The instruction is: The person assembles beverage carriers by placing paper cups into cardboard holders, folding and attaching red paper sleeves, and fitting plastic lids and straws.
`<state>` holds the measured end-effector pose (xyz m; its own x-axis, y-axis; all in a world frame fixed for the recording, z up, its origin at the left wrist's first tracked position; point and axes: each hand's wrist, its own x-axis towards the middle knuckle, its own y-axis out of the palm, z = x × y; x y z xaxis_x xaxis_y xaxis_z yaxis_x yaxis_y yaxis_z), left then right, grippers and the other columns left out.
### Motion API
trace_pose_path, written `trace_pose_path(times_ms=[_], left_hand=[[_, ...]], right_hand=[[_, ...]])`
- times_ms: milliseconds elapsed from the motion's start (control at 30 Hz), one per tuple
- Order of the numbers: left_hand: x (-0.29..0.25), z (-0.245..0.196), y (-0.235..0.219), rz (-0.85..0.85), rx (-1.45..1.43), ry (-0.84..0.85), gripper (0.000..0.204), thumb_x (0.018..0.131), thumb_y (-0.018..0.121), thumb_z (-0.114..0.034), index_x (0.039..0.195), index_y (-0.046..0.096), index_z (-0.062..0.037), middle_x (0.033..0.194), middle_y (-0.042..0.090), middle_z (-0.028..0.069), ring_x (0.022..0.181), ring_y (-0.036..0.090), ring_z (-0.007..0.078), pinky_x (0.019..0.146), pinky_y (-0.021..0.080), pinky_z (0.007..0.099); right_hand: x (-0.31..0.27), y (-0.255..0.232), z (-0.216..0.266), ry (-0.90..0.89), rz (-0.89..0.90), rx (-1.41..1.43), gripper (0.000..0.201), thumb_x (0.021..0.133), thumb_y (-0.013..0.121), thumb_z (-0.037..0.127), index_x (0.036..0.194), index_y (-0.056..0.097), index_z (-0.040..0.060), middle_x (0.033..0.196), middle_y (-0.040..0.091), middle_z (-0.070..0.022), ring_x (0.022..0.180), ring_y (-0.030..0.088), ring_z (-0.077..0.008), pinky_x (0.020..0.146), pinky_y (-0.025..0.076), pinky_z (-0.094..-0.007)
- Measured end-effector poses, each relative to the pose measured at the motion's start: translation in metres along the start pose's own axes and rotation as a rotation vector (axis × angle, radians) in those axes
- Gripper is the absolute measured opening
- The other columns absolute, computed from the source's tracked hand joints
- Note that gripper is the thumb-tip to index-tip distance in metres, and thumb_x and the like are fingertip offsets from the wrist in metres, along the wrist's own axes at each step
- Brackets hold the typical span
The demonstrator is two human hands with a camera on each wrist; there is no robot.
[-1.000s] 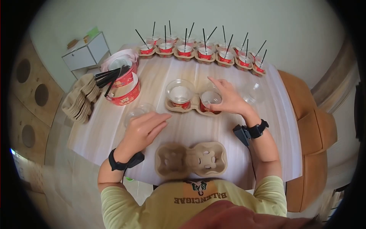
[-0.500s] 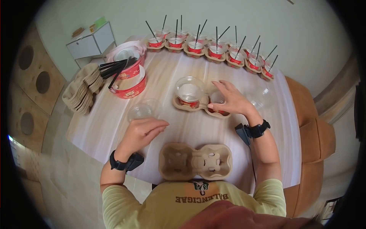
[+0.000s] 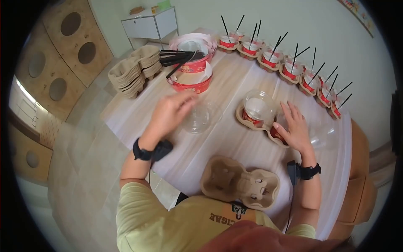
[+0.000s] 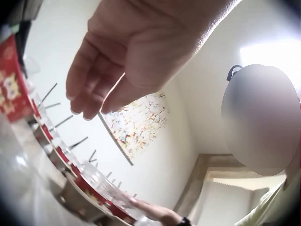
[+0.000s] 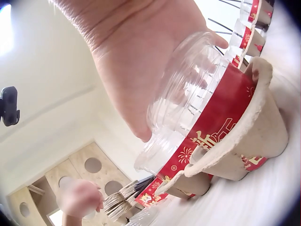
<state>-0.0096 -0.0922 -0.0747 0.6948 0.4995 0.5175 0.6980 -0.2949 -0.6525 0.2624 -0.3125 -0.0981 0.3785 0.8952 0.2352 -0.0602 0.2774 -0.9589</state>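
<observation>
My right hand [image 3: 297, 133] is over a clear plastic cup [image 5: 214, 125] with a red printed band, its thumb and fingers around the clear upper part. That cup sits in one pocket of a brown pulp cup carrier [image 5: 275, 117]; the other pocket holds a second red-banded cup under a broad clear top [image 3: 259, 106]. Nothing is in my left hand [image 3: 170, 115]; its fingers hang loosely bent in the air, just in front of a red paper tub [image 3: 193, 86]. Clear plastic pieces [image 3: 197, 119] lie beside it.
An unfilled pulp carrier [image 3: 224, 178] lies at the near edge. Stacked carriers [image 3: 128, 77] and black straws [image 3: 178, 56] on red tubs stand far left. Cups with straws in carriers [image 3: 289, 73] line the far edge. A clear lid [image 3: 329, 136] lies right.
The head view has swung left, shifting the table rightward. My left hand has moved forward toward the red tub. My right hand remains at the same cup.
</observation>
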Motion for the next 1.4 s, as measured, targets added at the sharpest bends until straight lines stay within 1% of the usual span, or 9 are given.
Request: trace_pose_path(times_ms=[267,433,567,667,800,1000,1200,1267,1400], left_hand=[[0.070,0.093,-0.021,-0.175,0.602,-0.196,0.020,0.075,0.059,-0.015,0.091,0.055,-0.0052,0.076,0.061,0.0137,0.076,0.059,0.0301,0.065,0.046,0.0389],[0.092,0.116,-0.003,0.082,0.705,-0.461,0.059,0.072,0.063,-0.033,0.122,0.040,-0.0116,0.110,0.048,0.0240,0.094,0.054,0.0377,0.077,0.046,0.0431],[0.097,0.123,0.011,0.092,0.634,-0.508,0.061,0.069,0.067,-0.029,0.121,0.041,-0.0115,0.108,0.046,0.0258,0.095,0.052,0.0398,0.079,0.045,0.0410],[0.092,0.128,0.021,-0.041,0.564,-0.406,0.059,0.067,0.069,-0.022,0.119,0.043,-0.0108,0.106,0.047,0.0234,0.092,0.053,0.0387,0.078,0.045,0.0406],[0.091,0.142,0.021,-0.092,0.343,-0.206,0.051,0.068,0.067,-0.013,0.115,0.047,-0.0085,0.105,0.049,0.0167,0.084,0.057,0.0282,0.073,0.046,0.0358],[0.077,0.119,0.006,0.091,0.105,-0.293,0.046,0.073,0.063,-0.008,0.116,0.048,-0.0082,0.097,0.055,0.0125,0.073,0.058,0.0184,0.065,0.047,0.0292],[0.078,0.149,0.001,-0.100,0.068,-0.088,0.040,0.076,0.058,-0.004,0.114,0.048,-0.0064,0.095,0.058,0.0105,0.069,0.058,0.0179,0.064,0.047,0.0289],[0.082,0.138,-0.010,-0.160,-0.002,-0.185,0.033,0.078,0.052,-0.001,0.110,0.050,-0.0050,0.090,0.059,0.0116,0.067,0.058,0.0189,0.064,0.047,0.0295],[0.098,0.141,-0.029,-0.359,0.423,-0.029,0.028,0.076,0.044,0.003,0.100,0.056,-0.0040,0.088,0.060,0.0187,0.079,0.059,0.0318,0.067,0.047,0.0386]], right_hand=[[-0.011,-0.009,-0.005,0.056,-0.346,0.450,0.051,0.077,0.056,0.024,0.123,0.042,0.0075,0.127,0.039,-0.0181,0.120,0.033,-0.0329,0.099,0.025,-0.0398],[-0.024,-0.041,0.013,0.064,-0.487,0.532,0.041,0.075,0.057,0.010,0.115,0.049,0.0049,0.119,0.047,-0.0144,0.114,0.042,-0.0283,0.096,0.030,-0.0342],[-0.028,-0.052,0.019,0.055,-0.502,0.536,0.035,0.075,0.056,0.008,0.110,0.053,0.0040,0.112,0.052,-0.0129,0.108,0.046,-0.0268,0.096,0.030,-0.0335],[-0.029,-0.051,0.019,0.066,-0.489,0.529,0.033,0.075,0.056,0.009,0.107,0.054,0.0043,0.109,0.054,-0.0122,0.107,0.047,-0.0265,0.098,0.027,-0.0376],[-0.029,-0.048,0.019,0.058,-0.445,0.513,0.030,0.076,0.056,0.011,0.105,0.055,0.0051,0.104,0.056,-0.0107,0.105,0.048,-0.0262,0.101,0.021,-0.0446],[-0.028,-0.046,0.020,0.062,-0.412,0.523,0.029,0.076,0.056,0.012,0.104,0.056,0.0057,0.104,0.056,-0.0102,0.105,0.049,-0.0259,0.101,0.020,-0.0448],[-0.028,-0.046,0.023,0.069,-0.393,0.508,0.028,0.076,0.056,0.011,0.103,0.057,0.0055,0.103,0.057,-0.0093,0.104,0.049,-0.0255,0.102,0.019,-0.0451],[-0.029,-0.046,0.024,0.068,-0.396,0.517,0.027,0.076,0.056,0.011,0.102,0.057,0.0054,0.103,0.057,-0.0092,0.104,0.049,-0.0254,0.101,0.020,-0.0451],[-0.028,-0.046,0.024,0.065,-0.396,0.514,0.026,0.076,0.056,0.010,0.101,0.057,0.0051,0.102,0.058,-0.0092,0.104,0.050,-0.0253,0.101,0.020,-0.0450]])
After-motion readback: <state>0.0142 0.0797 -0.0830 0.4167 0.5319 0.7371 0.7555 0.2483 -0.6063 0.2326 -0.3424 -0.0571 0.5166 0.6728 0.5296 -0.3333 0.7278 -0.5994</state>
